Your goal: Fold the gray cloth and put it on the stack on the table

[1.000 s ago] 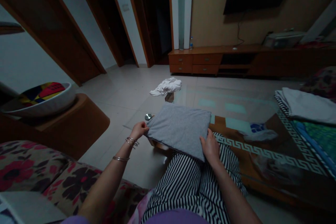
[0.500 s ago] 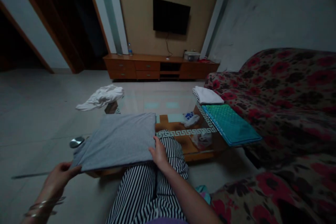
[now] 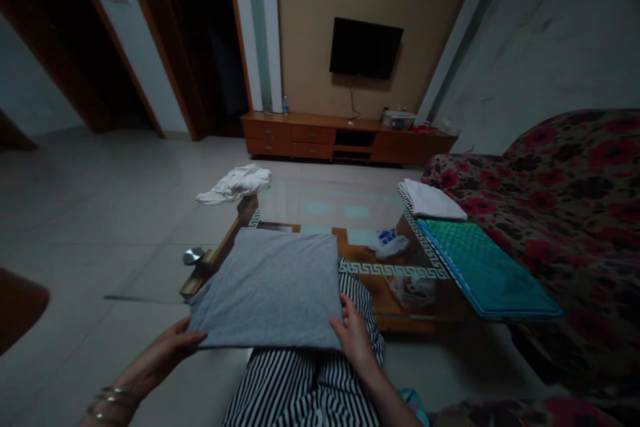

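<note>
A folded grey shirt (image 3: 270,290) lies nearly flat on the near part of the glass coffee table (image 3: 325,187), its near edge reaching out over my striped trousers (image 3: 310,387). My left hand (image 3: 183,340) pinches the near left corner, thumb on top and the other fingers mostly hidden. On the opposite side, my right hand (image 3: 353,330) grips the near right corner between thumb and fingers. A crumpled white cloth (image 3: 237,183) rests at the table's far left corner. To the right are a folded white cloth (image 3: 433,200) and a folded turquoise cloth (image 3: 485,267).
Plastic bags (image 3: 393,245) sit on the shelf under the glass. A round metal fitting (image 3: 193,255) shows at the table's left side. The flowered sofa (image 3: 565,167) stands to the right. Beyond the table are a low wooden cabinet (image 3: 280,137) and a wall television (image 3: 367,47).
The view has swung left, so everything appears further right. Both hands still hold the shirt's near corners, and its near edge looks straighter and more level.
</note>
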### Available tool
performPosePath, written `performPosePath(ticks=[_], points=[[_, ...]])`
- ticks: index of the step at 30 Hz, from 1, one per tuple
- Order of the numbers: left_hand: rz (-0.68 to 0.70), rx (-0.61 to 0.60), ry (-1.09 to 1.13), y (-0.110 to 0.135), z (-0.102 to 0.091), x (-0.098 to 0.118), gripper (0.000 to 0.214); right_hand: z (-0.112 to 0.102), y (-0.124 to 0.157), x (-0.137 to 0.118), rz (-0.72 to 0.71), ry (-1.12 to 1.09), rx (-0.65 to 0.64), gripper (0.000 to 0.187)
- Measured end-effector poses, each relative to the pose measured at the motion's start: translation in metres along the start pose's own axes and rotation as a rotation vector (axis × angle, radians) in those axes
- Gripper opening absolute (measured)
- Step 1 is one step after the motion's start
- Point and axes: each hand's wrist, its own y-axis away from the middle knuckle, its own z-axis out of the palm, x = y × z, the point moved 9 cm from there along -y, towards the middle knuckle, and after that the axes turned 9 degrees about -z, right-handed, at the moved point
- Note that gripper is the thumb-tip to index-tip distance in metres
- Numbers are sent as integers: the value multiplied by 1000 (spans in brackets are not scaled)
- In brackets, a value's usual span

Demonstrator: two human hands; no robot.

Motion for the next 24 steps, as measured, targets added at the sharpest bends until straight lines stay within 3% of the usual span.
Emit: performPosePath(ticks=[2, 5, 11, 15, 20, 24], points=[[17, -56, 23, 7, 7, 6, 45, -1, 1, 3, 7, 1, -11, 58], [39, -49, 50, 16, 12, 16, 52, -4, -4, 2, 8, 15, -27, 58], [77, -53, 43, 26, 20, 29, 65, -11, -34, -1, -44, 70, -22, 57], [84, -29, 46, 25, 19, 31, 70, -12, -80, 1, -69, 231, -44, 57], [87, -18, 33, 28, 22, 36, 69, -19, -163, -1, -43, 514, -101, 56], [105, 27, 42, 28, 20, 44, 67, -11, -213, -9, -44, 600, -172, 51]])
